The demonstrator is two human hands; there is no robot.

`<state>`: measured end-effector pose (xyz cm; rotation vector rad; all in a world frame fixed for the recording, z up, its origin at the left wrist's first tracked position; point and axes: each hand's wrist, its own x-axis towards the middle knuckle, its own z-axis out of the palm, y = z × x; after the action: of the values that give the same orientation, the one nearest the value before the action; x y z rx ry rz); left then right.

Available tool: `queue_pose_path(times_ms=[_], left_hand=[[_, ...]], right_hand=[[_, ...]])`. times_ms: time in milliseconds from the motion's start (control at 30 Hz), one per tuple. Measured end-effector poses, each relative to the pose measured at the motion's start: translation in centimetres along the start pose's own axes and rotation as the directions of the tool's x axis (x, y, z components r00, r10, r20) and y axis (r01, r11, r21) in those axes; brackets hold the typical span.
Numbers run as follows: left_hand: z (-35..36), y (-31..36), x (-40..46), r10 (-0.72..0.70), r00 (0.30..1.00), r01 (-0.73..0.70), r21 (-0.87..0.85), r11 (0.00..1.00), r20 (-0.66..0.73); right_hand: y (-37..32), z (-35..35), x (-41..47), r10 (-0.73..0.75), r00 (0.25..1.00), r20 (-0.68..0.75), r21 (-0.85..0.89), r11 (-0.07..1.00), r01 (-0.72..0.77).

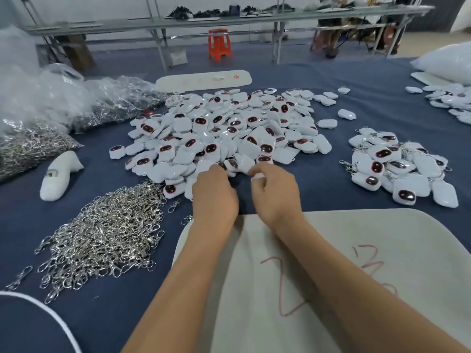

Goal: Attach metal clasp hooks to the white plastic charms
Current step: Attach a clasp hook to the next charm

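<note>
A small assembly workshop: heaps of white charms (224, 133) and metal clasp hooks (107, 238) are lying on a blue-covered worktable (331, 103), with long metal benches (204, 20) running along the top.

A dark blue cloth (331, 80) covers the work surface. At lower right lies a pale rounded board with red scribbles (382, 263). A white foam shoe-shaped form (60, 174) sits at left. In the upper centre, an orange plastic stool (219, 44) stands beneath a long grey metal-framed bench (178, 21).
</note>
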<state>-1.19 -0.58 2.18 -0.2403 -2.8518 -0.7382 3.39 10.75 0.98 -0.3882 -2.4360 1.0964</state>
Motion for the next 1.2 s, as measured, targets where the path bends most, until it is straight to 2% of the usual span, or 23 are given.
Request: queue_pose_path(times_ms=[67, 133, 200, 233, 300, 367, 633, 900, 1033, 1133, 1200], left_hand=[[0.1, 0.1, -0.3, -0.041, 0.999, 0.037, -0.169, 0.985, -0.018], [0.4, 1.1, -0.7, -0.075, 0.997, 0.067, -0.450, 0.890, -0.001], [0.9, 2.4, -1.1, -0.064, 0.993, 0.113, -0.738, 0.665, 0.095], [1.4, 2.9, -1.3, -0.036, 0.989, 0.137, -0.826, 0.546, 0.141], [2.3, 3.2, -1.8, 0.038, 0.981, 0.160, -0.905, 0.394, 0.190], [3.0, 2.9, -2.2, 0.111, 0.969, 0.171, -0.923, 0.346, 0.221], [3.3, 2.3, -2.6, 0.191, 0.967, 0.102, -0.944, 0.314, 0.168], [3.9, 2.6, -2.5, 0.134, 0.981, 0.072, -0.911, 0.405, 0.137], [3.7, 2.5, -2.5, 0.146, 0.979, 0.073, -0.917, 0.392, 0.141], [3.6, 2.6, -2.7, 0.156, 0.984, 0.006, -0.879, 0.477, 0.091], [3.6, 2.7, -2.8, 0.200, 0.980, -0.129, -0.805, 0.579, -0.013]], right_hand=[[0.7, -1.4, -0.4, 0.013, 0.997, -0.075, 0.056, 0.998, -0.009], [1.4, -2.9, -0.3, -0.007, 0.997, -0.083, 0.123, 0.992, 0.017], [2.2, -4.2, -0.4, -0.024, 0.999, -0.021, 0.233, 0.972, 0.028], [2.7, -4.6, -0.4, -0.039, 0.999, 0.021, 0.265, 0.964, 0.032], [3.8, -5.2, -0.5, -0.087, 0.992, 0.093, 0.280, 0.958, 0.058], [4.7, -5.4, -0.7, -0.119, 0.984, 0.132, 0.289, 0.954, 0.077], [5.5, -5.5, -1.2, -0.223, 0.972, -0.074, 0.307, 0.922, 0.235], [5.9, -5.2, -0.9, -0.181, 0.978, -0.104, 0.313, 0.927, 0.205], [5.7, -5.4, -0.9, -0.155, 0.985, -0.080, 0.337, 0.926, 0.173], [5.7, -5.4, -0.8, -0.125, 0.988, -0.090, 0.331, 0.932, 0.148], [5.7, -5.5, -0.8, -0.113, 0.988, -0.103, 0.333, 0.932, 0.141]])
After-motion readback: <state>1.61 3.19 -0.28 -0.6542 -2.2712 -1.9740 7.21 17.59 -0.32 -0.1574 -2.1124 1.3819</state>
